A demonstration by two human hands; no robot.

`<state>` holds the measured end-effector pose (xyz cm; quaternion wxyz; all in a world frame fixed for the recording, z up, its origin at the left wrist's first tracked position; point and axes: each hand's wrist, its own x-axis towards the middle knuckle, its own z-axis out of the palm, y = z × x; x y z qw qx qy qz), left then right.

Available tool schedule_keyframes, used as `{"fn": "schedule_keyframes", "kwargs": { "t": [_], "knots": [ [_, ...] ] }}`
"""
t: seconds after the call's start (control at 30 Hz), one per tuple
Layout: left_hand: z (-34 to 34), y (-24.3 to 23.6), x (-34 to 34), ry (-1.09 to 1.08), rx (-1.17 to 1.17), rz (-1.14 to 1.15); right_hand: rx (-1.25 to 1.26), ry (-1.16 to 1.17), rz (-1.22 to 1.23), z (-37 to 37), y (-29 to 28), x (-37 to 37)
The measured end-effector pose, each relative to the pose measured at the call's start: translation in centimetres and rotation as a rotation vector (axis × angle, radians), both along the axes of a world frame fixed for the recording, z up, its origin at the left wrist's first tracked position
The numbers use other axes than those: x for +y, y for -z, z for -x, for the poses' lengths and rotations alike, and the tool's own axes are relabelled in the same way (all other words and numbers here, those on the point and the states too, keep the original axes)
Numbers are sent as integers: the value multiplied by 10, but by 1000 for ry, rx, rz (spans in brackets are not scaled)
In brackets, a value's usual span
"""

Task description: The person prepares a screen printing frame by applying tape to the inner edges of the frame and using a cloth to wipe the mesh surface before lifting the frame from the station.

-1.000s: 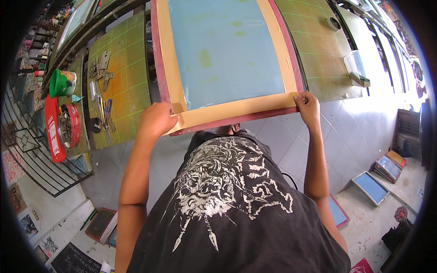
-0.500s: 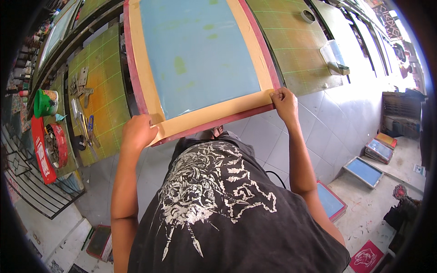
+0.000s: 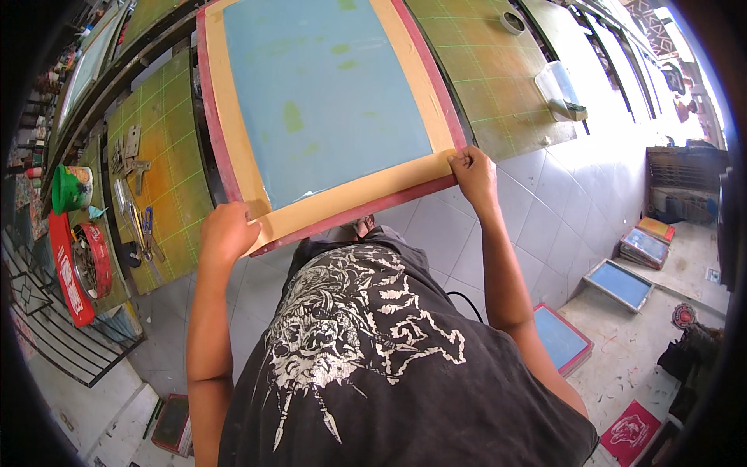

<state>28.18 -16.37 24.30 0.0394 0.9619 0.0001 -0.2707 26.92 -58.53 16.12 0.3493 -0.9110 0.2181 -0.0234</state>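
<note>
A screen-printing frame [image 3: 350,214] with red edges and a blue mesh [image 3: 327,93] marked with faint green patches lies before me, tan tape bordering the mesh along its visible sides. A tan tape strip [image 3: 350,188] crosses the near edge. My left hand [image 3: 229,229] pinches that strip at its left end, at the frame's near corner. At the right end, my right hand [image 3: 475,173] has fingers closed on the same strip, thumb against the frame's corner.
Green gridded boards [image 3: 156,93] flank the frame, carrying metal tools [image 3: 136,218], a green bucket [image 3: 70,187], a red round tin [image 3: 92,257] and a clear container [image 3: 556,97]. Smaller screens [image 3: 618,284] rest at lower right. Tiled floor [image 3: 529,218] shows beneath.
The view has shifted, so bench, frame and hands appear further left, with the left hand lower in the picture. Both hands keep their grip on the tape strip's ends.
</note>
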Motion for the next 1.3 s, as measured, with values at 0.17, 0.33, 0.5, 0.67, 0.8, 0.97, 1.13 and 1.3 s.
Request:
{"fn": "schedule_keyframes", "kwargs": {
  "t": [0.17, 0.33, 0.5, 0.67, 0.8, 0.97, 1.13, 1.3],
  "knots": [
    [1, 6, 3, 12, -18, -14, 43, 18, 23, 1, 3, 4],
    [1, 5, 1, 10, -9, -31, -125, 60, 307, 6, 5, 11],
    [-1, 3, -1, 28, 2, -38, -368, -289, 432, 14, 36, -4],
    [0, 1, -1, 29, -6, -37, -324, -415, 513, 27, 39, 0],
    [1, 4, 1, 10, -17, -13, -162, -510, 537, 43, 23, 7],
    [1, 1, -1, 10, -27, -7, -116, -528, 593, 43, 18, 18],
    [1, 1, -1, 8, -25, -8, -98, -739, 477, 46, 22, 70],
    [2, -2, -3, 12, -33, -8, -60, -756, 493, 45, 34, 80]
  ]
}}
